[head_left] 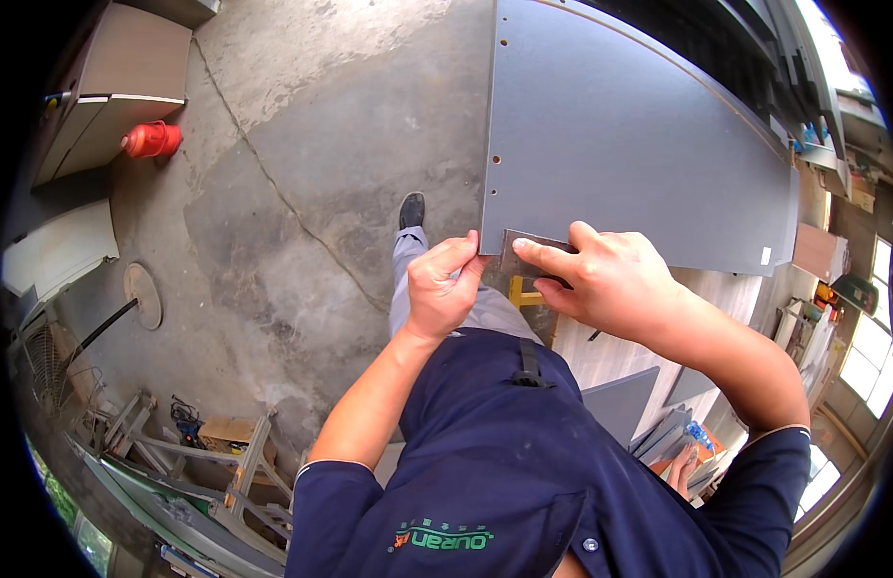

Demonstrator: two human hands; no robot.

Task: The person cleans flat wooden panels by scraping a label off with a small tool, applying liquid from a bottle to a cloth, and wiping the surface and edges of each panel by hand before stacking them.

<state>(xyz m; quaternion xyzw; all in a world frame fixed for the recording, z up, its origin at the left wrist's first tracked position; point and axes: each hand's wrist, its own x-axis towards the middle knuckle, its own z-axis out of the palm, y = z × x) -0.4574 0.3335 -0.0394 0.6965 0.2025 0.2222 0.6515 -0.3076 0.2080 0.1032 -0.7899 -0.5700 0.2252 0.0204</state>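
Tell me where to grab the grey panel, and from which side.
I'd grip the grey panel by its straight left edge, coming from the left, above the concrete floor: that edge looks exposed there, while the person's left hand and right hand crowd the near left corner.

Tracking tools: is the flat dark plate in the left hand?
No, the right hand holds the flat dark plate; the left hand is at a corner of the grey panel.

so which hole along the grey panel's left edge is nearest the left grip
The lowest hole in this view; the other holes lie farther up the grey panel, away from the left grip.
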